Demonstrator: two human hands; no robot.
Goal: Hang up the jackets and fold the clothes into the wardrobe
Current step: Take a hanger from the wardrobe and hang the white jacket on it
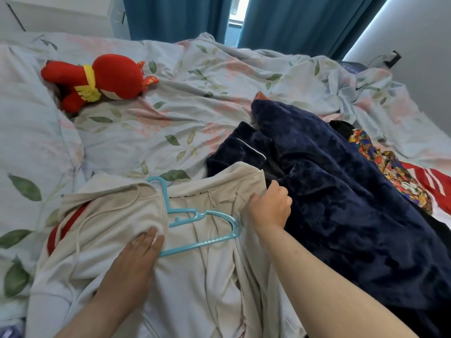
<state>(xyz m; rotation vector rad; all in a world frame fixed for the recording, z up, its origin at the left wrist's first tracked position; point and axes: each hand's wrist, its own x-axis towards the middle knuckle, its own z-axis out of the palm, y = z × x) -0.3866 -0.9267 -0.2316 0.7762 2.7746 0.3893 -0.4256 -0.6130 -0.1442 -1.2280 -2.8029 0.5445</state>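
A cream hooded jacket lies open on the bed in front of me. A light blue plastic hanger rests inside it near the collar, its hook pointing away from me. My left hand lies flat with straight fingers on the jacket's left front panel, beside the hanger. My right hand grips the jacket's right shoulder edge with curled fingers. To the right lies a dark navy velvet garment.
A red plush toy lies at the far left of the floral bedsheet. A colourful patterned garment and a red-and-white one sit at the right. Something red shows under the jacket. Blue curtains hang behind.
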